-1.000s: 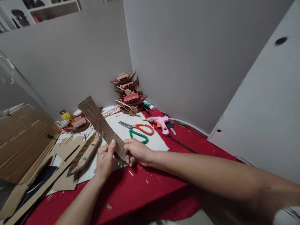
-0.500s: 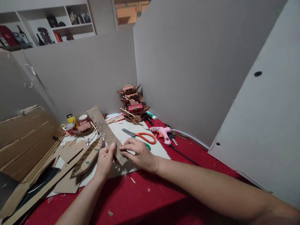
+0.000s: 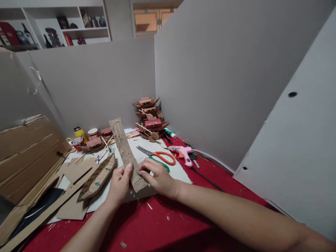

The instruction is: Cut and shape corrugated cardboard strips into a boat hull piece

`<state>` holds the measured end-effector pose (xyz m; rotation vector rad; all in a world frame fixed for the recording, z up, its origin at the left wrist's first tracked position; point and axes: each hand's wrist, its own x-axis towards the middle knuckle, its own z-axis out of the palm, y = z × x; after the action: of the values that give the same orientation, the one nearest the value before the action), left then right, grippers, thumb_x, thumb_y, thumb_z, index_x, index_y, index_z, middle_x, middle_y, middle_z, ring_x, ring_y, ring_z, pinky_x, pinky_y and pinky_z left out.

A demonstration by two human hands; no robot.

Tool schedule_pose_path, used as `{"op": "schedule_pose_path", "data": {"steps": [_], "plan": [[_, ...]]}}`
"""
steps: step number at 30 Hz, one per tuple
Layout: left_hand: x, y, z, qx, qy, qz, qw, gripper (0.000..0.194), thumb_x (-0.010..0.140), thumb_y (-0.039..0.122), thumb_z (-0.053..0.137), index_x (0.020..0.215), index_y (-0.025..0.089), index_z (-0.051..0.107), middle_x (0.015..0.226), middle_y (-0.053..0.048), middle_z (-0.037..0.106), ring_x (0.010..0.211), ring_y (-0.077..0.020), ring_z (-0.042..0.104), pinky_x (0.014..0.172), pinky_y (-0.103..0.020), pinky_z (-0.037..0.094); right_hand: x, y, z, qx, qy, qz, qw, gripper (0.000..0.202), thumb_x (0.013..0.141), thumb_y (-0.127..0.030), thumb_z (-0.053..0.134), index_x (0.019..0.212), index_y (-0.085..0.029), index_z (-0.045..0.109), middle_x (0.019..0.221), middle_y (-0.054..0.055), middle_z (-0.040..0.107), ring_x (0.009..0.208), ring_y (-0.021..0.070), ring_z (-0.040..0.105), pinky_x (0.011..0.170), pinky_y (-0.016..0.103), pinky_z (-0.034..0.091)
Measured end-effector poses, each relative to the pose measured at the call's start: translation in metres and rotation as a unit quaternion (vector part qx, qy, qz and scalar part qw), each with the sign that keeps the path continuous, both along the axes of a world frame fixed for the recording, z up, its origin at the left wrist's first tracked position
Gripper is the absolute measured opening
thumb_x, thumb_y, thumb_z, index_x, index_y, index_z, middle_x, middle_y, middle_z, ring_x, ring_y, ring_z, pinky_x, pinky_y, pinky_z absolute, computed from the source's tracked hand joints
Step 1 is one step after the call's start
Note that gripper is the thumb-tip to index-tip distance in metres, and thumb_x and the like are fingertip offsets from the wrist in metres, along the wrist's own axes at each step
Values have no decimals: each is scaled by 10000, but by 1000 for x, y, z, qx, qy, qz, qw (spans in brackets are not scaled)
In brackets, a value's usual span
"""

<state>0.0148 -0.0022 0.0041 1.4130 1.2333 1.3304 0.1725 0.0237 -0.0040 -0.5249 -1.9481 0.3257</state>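
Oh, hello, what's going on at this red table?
A person is handling a cardboard strip above the table: the left hand grips it near its lower end, thumb on top, and the right hand's fingertips are at its right edge. Scissors lie on a white sheet, with a pink glue gun to their right. Small model boats are stacked at the back.

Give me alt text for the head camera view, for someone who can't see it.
The left hand grips a ridged cardboard strip near its lower end, with the right hand at its edge, over a red-covered table. Scissors and a pink glue gun lie to the strip's right, model boats stacked behind.
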Motion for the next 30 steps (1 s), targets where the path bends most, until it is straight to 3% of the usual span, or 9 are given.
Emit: {"op": "schedule_pose_path", "data": {"steps": [4,10,12,15,18,20,24,25,30], "plan": [[3,0,0,3,1,-7,1000,474,740,589,561,539,166,486,458,50,405,420,-80,327,402,-213,279,2,-1,-1,87,-92,-45,991,119,897,-163,432,818,-170,521,772,65,548,726,184,492,665,297,435],[1,4,-1,27,8,11,1000,465,756,572,554,535,177,448,477,60,351,466,-82,277,442,-215,247,5,-5,2,158,-132,-34,978,119,899,-161,394,831,-172,491,759,74,530,709,196,468,646,309,424],[-2,6,-1,35,9,28,999,457,769,563,544,542,179,448,484,58,357,470,-85,281,445,-217,246,5,-11,6,173,-109,-4,979,102,896,-148,399,840,-178,479,743,66,530,702,190,472,637,301,426],[-10,10,0,46,6,72,996,469,789,546,530,516,201,368,453,74,286,447,-81,226,424,-222,198,5,-25,10,205,-79,91,971,87,880,-125,413,866,-187,473,732,57,541,708,178,507,635,283,438],[-16,13,1,52,-1,96,994,464,805,530,517,520,208,341,456,79,267,448,-80,201,423,-222,181,5,-36,9,239,-73,185,950,66,905,-221,430,856,-207,471,682,35,547,645,159,522,597,267,436],[-17,15,1,55,-5,96,994,464,800,524,527,518,206,342,464,78,265,454,-79,204,428,-217,187,5,-37,7,247,-71,201,945,112,910,-274,449,814,-219,464,634,19,538,586,151,505,557,265,420],[-15,14,-1,58,0,80,995,441,784,505,553,520,199,376,464,79,265,445,-79,213,427,-213,198,5,-21,3,138,-23,80,987,28,883,-202,521,910,-194,519,686,24,570,622,144,531,586,255,438],[-14,13,0,60,5,76,995,430,780,496,560,521,195,396,464,75,284,445,-81,228,429,-213,209,5,-15,2,106,-17,43,993,91,881,-203,534,970,-182,538,729,35,587,649,145,545,609,256,451],[-6,8,4,75,47,83,993,376,766,448,584,526,177,481,478,50,387,458,-91,318,446,-216,272,5,4,-2,89,-113,-13,990,153,886,-257,549,978,-154,616,854,85,616,775,172,578,684,267,475]]}}
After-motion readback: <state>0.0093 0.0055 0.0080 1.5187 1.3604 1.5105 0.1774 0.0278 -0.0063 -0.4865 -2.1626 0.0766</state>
